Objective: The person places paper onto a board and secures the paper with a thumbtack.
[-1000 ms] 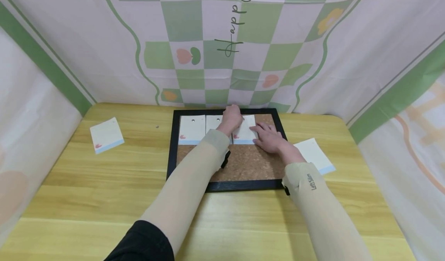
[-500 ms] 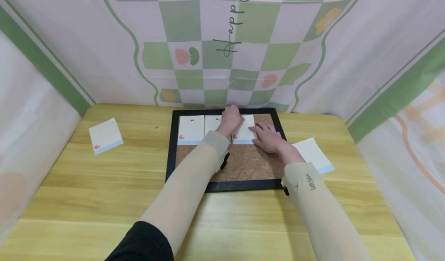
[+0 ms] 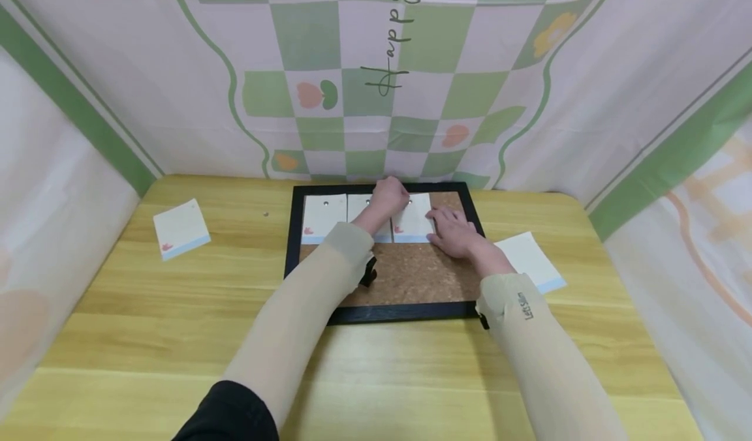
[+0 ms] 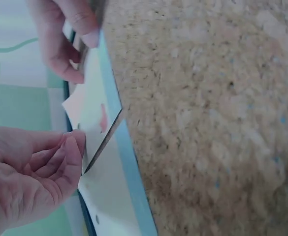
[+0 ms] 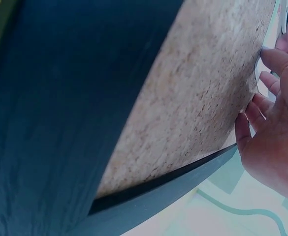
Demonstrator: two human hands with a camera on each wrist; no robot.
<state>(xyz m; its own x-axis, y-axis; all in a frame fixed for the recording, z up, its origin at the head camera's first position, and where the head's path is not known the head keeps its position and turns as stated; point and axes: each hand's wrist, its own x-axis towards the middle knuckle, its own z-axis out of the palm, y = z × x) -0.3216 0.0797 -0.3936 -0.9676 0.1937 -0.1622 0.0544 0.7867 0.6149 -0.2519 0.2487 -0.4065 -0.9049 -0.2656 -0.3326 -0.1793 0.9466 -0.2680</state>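
In the head view, a black-framed cork board (image 3: 423, 278) lies on the table with three white, blue-edged paper notes in a row along its top. The left note (image 3: 325, 216) and middle note (image 3: 382, 231) each bear a metal thumbtack near the top. My left hand (image 3: 388, 199) is over the top of the middle and right notes, fingers curled. In the left wrist view its thumb and fingertip (image 4: 76, 138) meet just beside the tack (image 4: 78, 127) of the right note (image 3: 413, 222). My right hand (image 3: 452, 231) rests with extended fingers at that note's right edge.
One loose note (image 3: 181, 229) lies on the table to the left, and another loose note (image 3: 531, 261) beside the board's right side. A small tack (image 3: 266, 214) lies left of the board. A patterned cloth (image 3: 364, 102) hangs behind the table.
My left forearm has shifted a little left, and its hand has moved slightly left and up. My right fingers have drawn back slightly to the right on the note.
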